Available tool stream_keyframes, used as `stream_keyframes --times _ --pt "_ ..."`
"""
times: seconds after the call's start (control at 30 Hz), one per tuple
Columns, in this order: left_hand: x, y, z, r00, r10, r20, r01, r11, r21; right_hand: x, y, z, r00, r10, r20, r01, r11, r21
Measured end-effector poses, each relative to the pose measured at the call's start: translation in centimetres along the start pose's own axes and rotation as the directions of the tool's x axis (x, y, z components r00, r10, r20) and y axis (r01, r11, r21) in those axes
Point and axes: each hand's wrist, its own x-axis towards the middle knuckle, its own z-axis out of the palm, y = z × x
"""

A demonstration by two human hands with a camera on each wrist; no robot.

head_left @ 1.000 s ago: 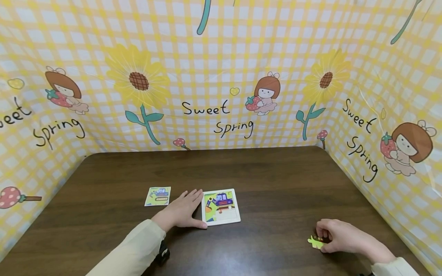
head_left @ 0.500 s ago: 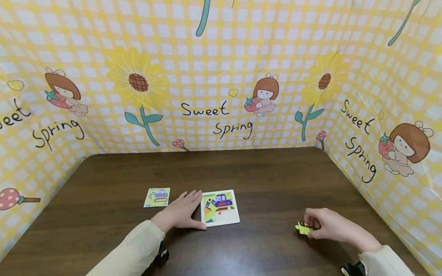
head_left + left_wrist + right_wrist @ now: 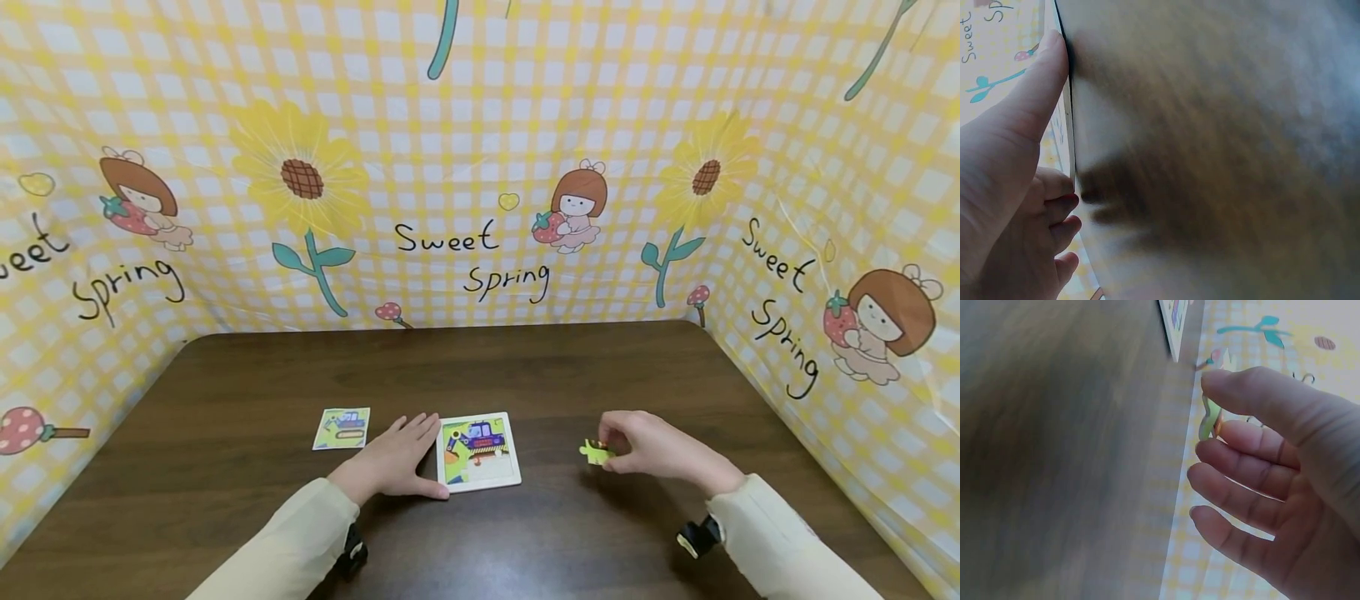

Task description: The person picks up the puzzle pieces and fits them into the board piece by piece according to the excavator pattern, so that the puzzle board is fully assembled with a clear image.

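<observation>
A white-framed jigsaw puzzle (image 3: 480,429) with a purple digger picture lies on the table; its lower right part shows bare white. My left hand (image 3: 393,458) rests flat at its left side, with thumb and fingertips touching the frame edge. To the right of the puzzle, my right hand (image 3: 660,450) pinches a yellow-green jigsaw piece (image 3: 595,452) between thumb and fingers, above the table. In the right wrist view the jigsaw piece (image 3: 1210,419) is seen edge-on under the thumb, partly hidden by the fingers.
A small picture card (image 3: 342,428) with a similar digger lies left of my left hand. The brown wooden table (image 3: 525,358) is bordered at the back and sides by a yellow checked cloth (image 3: 465,150).
My right hand has moved left and farther up the table, bringing the jigsaw piece closer to the puzzle. The left hand and the puzzle have stayed in place.
</observation>
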Motion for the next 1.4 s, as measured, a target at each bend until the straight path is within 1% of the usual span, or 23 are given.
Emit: stream_keyframes --times 0.3,0.47,0.6,0.77,0.9,1.07,1.23,1.4 --pt "0.1 -0.1 0.1 1.0 -0.003 0.003 0.003 1.0 0.014 3.7 -1.7 1.2 0.998 -0.059 0.01 0.06 0.998 -0.016" --pt "0.1 -0.1 0.2 1.0 -0.002 0.003 0.002 1.0 0.015 5.5 -3.2 2.4 0.996 -0.084 0.012 0.084 0.995 -0.05" --pt "0.1 -0.2 0.3 1.0 -0.003 0.004 0.003 1.0 0.022 6.8 -4.4 3.6 0.995 -0.092 0.025 0.093 0.994 -0.059" --pt "0.1 -0.2 0.3 1.0 -0.003 0.004 0.003 1.0 0.017 8.2 -5.6 5.1 0.989 -0.146 0.033 0.148 0.985 -0.089" --pt "0.0 -0.1 0.3 1.0 -0.002 0.003 0.002 1.0 0.01 9.0 -6.1 6.3 0.977 -0.208 0.054 0.213 0.972 -0.103" --pt "0.0 0.0 0.3 1.0 -0.005 0.004 0.005 1.0 0.004 9.7 -6.6 7.2 0.952 -0.293 0.089 0.304 0.94 -0.158" --pt "0.0 0.0 0.2 1.0 -0.01 0.008 0.01 1.0 0.003 10.1 -6.9 7.6 0.942 -0.317 0.109 0.333 0.922 -0.199" --pt "0.1 0.0 0.1 1.0 -0.014 0.012 0.014 1.0 0.004 10.2 -7.1 7.8 0.942 -0.322 0.098 0.336 0.915 -0.222"
